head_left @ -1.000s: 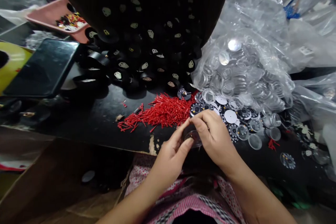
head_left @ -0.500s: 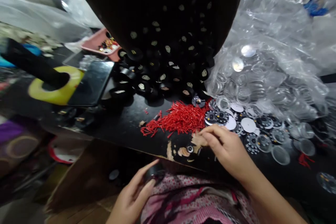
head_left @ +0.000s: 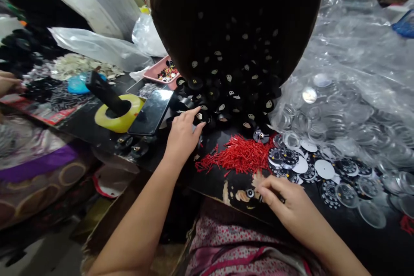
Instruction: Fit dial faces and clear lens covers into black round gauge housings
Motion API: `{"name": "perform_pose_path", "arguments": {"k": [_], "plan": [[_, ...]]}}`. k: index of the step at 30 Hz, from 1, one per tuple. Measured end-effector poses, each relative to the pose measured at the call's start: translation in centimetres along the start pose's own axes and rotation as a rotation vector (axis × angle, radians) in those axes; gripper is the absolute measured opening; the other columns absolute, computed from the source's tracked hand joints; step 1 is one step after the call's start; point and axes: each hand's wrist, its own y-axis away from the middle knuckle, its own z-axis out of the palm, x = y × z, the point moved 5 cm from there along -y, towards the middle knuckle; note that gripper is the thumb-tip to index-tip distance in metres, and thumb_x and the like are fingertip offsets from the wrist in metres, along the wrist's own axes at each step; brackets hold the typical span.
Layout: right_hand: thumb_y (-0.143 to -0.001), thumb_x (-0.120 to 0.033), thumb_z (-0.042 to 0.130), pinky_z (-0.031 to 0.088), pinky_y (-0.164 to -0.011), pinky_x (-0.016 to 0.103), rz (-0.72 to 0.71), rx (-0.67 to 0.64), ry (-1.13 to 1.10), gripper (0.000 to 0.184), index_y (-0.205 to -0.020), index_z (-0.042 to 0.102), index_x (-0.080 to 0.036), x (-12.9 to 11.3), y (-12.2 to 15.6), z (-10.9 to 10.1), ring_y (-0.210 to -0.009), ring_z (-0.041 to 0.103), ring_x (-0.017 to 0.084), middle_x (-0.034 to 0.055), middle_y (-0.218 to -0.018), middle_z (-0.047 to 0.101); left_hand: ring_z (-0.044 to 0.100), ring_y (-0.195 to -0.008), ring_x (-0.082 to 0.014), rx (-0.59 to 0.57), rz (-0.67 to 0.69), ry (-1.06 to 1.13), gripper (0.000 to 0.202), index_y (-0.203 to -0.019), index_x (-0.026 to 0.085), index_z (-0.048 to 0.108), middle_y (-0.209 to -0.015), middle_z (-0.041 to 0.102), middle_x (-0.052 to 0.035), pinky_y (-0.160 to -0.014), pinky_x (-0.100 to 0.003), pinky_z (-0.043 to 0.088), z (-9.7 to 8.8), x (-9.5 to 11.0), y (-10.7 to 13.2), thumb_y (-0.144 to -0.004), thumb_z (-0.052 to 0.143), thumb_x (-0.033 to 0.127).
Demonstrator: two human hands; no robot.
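Left hand (head_left: pixel 183 136) reached forward over the desk (head_left: pixel 161 155), fingers loosely spread and index finger extended, its tips touching a black round part (head_left: pixel 201 117) at the near edge of the black parts heap (head_left: pixel 233 95); whether it had gripped the part could not be told. That part lay flat with its pale-marked face turned upward, and being round it showed no clear long axis. Right hand (head_left: pixel 284 202) rested at the desk's near edge, fingertips drawn together on a small round piece (head_left: pixel 250 192) with a pale centre, lying flat, face up, beside a worn patch of the surface. Between the two hands lay a pile of red pins (head_left: pixel 239 157), their long axes mostly running left to right, slightly fanned. To the right of the pins sat printed dial discs (head_left: pixel 281 157) and clear round lenses (head_left: pixel 371 213), with a clear plastic bag (head_left: pixel 349 95) of lenses behind. Left of the reaching hand lay a dark phone (head_left: pixel 151 112), touching a yellow tape roll (head_left: pixel 121 116), and a pink tray (head_left: pixel 160 73) stood farther back.
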Motion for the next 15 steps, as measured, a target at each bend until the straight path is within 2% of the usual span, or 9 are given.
{"name": "perform_pose_path", "arguments": {"k": [2, 4, 6, 7, 9, 11, 13, 15], "plan": [[-0.097, -0.029, 0.048, 0.044, -0.066, 0.030, -0.003, -0.009, -0.019, 0.024, -0.077, 0.060, -0.023, 0.2, -0.1, 0.4, -0.067, 0.059, 0.015, -0.0013, -0.073, 0.066, 0.054, -0.123, -0.0315, 0.046, 0.009, -0.019, 0.046, -0.130, 0.018, 0.056, -0.127, 0.063, -0.0142, -0.110, -0.050, 0.035, -0.5, 0.2, 0.3, -0.085, 0.064, 0.025], [-0.097, -0.030, 0.048, 0.045, -0.068, 0.030, 0.018, 0.008, -0.080, 0.022, -0.080, 0.061, -0.023, 0.1, -0.5, 0.7, -0.069, 0.060, 0.016, -0.0006, -0.074, 0.066, 0.053, -0.123, -0.0297, 0.151, 0.016, -0.005, 0.051, -0.133, 0.019, 0.052, -0.127, 0.061, -0.0137, -0.109, -0.047, 0.038, -1.4, 1.6, 2.2, -0.085, 0.065, 0.027], [-0.095, -0.033, 0.052, 0.046, -0.067, 0.030, 0.085, 0.033, -0.193, 0.016, -0.096, 0.064, -0.023, 0.1, -1.1, 1.0, -0.071, 0.061, 0.015, 0.0000, -0.078, 0.066, 0.052, -0.123, -0.0273, 0.219, 0.071, 0.050, 0.056, -0.137, 0.022, 0.047, -0.129, 0.057, -0.0116, -0.108, -0.043, 0.041, -1.7, 4.1, 5.1, -0.085, 0.067, 0.028], [-0.093, -0.035, 0.055, 0.046, -0.066, 0.029, 0.124, 0.039, -0.256, 0.020, -0.106, 0.062, -0.022, 0.1, -1.4, 1.2, -0.071, 0.061, 0.015, 0.0003, -0.081, 0.066, 0.052, -0.123, -0.0270, 0.199, 0.125, 0.086, 0.058, -0.138, 0.023, 0.046, -0.128, 0.057, -0.0106, -0.108, -0.042, 0.041, -1.5, 5.6, 6.8, -0.085, 0.068, 0.028], [-0.088, -0.039, 0.062, 0.047, -0.064, 0.028, 0.183, 0.044, -0.340, 0.033, -0.115, 0.058, -0.021, 0.2, -1.7, 1.5, -0.071, 0.061, 0.015, 0.0006, -0.084, 0.066, 0.054, -0.122, -0.0272, 0.056, 0.235, 0.152, 0.059, -0.138, 0.026, 0.047, -0.125, 0.059, -0.0091, -0.109, -0.042, 0.040, -0.3, 8.6, 10.0, -0.084, 0.069, 0.027], [-0.087, -0.040, 0.064, 0.046, -0.063, 0.026, 0.204, 0.047, -0.331, 0.028, -0.105, 0.060, -0.019, 0.4, -1.7, 1.5, -0.071, 0.059, 0.014, 0.0004, -0.084, 0.066, 0.054, -0.122, -0.0276, -0.066, 0.196, 0.253, 0.058, -0.138, 0.030, 0.049, -0.127, 0.059, -0.0082, -0.110, -0.043, 0.040, 0.9, 10.2, 12.5, -0.084, 0.069, 0.025], [-0.089, -0.036, 0.062, 0.043, -0.061, 0.025, 0.208, 0.042, -0.272, 0.019, -0.096, 0.061, -0.019, 0.7, -1.3, 1.0, -0.068, 0.056, 0.012, -0.0006, -0.082, 0.065, 0.055, -0.124, -0.0284, -0.229, 0.004, 0.430, 0.058, -0.138, 0.032, 0.050, -0.132, 0.058, -0.0073, -0.108, -0.043, 0.043, 2.3, 10.3, 13.9, -0.084, 0.070, 0.028], [-0.090, -0.034, 0.062, 0.040, -0.057, 0.023, 0.196, -0.010, -0.224, 0.017, -0.096, 0.063, -0.018, 1.0, -0.9, 0.4, -0.063, 0.054, 0.011, -0.0022, -0.076, 0.063, 0.058, -0.122, -0.0280, -0.435, -0.246, 0.667, 0.056, -0.136, 0.033, 0.053, -0.133, 0.061, -0.0056, -0.104, -0.041, 0.047, 4.0, 9.9, 14.8, -0.083, 0.071, 0.033]]}}
